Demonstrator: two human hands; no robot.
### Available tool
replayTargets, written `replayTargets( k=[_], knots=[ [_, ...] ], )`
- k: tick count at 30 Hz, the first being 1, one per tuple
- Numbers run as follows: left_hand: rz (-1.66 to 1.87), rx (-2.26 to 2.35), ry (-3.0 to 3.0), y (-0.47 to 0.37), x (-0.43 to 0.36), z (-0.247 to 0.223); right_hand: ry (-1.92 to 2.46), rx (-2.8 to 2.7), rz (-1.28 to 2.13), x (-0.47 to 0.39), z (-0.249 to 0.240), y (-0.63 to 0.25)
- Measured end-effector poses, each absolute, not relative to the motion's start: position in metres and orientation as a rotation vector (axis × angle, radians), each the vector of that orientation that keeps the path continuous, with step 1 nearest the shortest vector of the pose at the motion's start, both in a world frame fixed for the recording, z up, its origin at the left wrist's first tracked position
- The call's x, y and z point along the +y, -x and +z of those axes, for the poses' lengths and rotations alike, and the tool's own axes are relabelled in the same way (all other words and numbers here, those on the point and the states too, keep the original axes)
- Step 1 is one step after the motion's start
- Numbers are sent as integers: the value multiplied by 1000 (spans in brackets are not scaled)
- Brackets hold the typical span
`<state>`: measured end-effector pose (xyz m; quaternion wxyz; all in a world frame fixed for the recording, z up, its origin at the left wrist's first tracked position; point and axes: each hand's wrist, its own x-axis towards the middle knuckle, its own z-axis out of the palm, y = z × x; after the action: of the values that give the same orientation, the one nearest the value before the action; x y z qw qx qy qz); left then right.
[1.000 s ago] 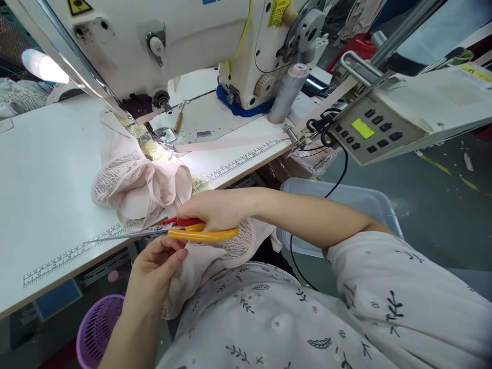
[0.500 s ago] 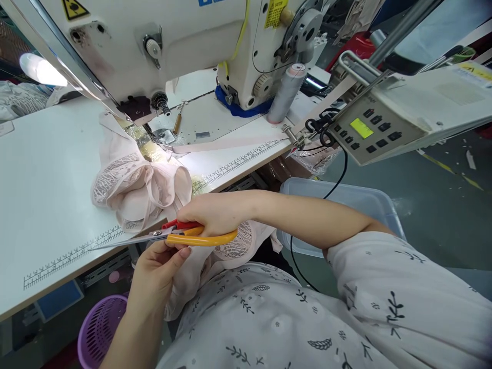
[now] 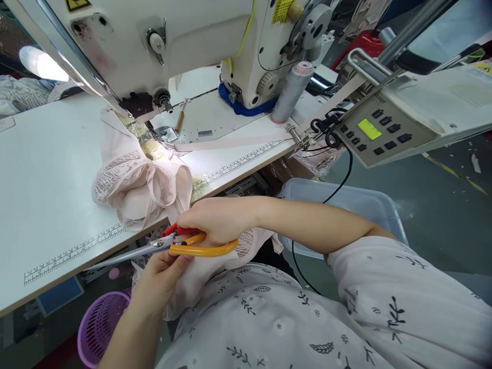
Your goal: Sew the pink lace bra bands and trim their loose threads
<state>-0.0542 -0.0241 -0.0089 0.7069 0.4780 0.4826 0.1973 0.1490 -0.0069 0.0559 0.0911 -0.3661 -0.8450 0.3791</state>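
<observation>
White bench [image 3: 49, 179] ahead, and in front of its near edge come the scissors [image 3: 157, 244], right hand [image 3: 219, 220] wrapped firmly round the handles [image 3: 207, 250]. Left hand [image 3: 159, 277] pinches the pale garment [image 3: 202, 277] against the printed shirt [image 3: 277, 318], though the handles hide exactly where. Beyond, a second garment [image 3: 148, 189] sits bunched by the sewing machine [image 3: 203, 36]; purple basket [image 3: 100, 328] below.

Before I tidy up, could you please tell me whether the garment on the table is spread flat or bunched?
Bunched: the garment lies in a heap of overlapping folds.
</observation>
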Motion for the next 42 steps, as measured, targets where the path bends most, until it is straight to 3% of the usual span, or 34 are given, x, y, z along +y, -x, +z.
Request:
replayTargets(
  k=[7,13,28,37,42],
  knots=[
    [570,1134,-956,57,-29,-5,1240,-1818,1286,-44,24,-161],
    [632,1187,-956,64,-34,-12,1077,-2105,1662,-85,-9,-177],
    [649,1209,-1139,55,-42,-12,1381,-2112,1491,-88,-22,-147],
    [641,1201,-1250,55,-41,-8,1459,-1849,1540,-94,-26,-145],
    [532,1029,-1584,53,-42,2,1471,-1854,1081,-85,-14,-143]
  ],
)
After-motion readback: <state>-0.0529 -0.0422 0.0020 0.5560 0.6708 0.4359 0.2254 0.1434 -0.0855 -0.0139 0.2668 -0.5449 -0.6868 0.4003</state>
